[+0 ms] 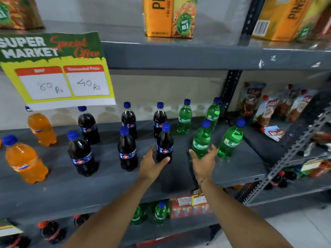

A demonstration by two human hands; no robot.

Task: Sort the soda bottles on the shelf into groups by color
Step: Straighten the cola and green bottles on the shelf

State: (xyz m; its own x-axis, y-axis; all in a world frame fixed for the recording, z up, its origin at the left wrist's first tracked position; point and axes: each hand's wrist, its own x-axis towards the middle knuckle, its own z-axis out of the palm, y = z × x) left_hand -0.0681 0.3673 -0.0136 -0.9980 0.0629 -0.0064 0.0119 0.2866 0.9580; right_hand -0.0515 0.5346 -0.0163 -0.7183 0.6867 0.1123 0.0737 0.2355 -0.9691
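Note:
On the grey middle shelf [111, 187] stand two orange bottles [25, 160] at the left, several dark cola bottles [80, 154] in the middle and several green bottles [184, 117] at the right. My left hand [152, 162] wraps around the base of the front right cola bottle [164, 142], thumb and fingers on it. My right hand [204, 161] cups the base of a front green bottle [201, 140], fingers spread on both sides. Another green bottle [231, 140] stands just right of that hand.
A yellow and green price sign [57, 68] hangs over the left of the shelf. Juice cartons [168, 15] stand on the shelf above. Sauce pouches [268, 108] fill the bay to the right past a perforated upright [231, 90]. More bottles [160, 213] sit on the shelf below.

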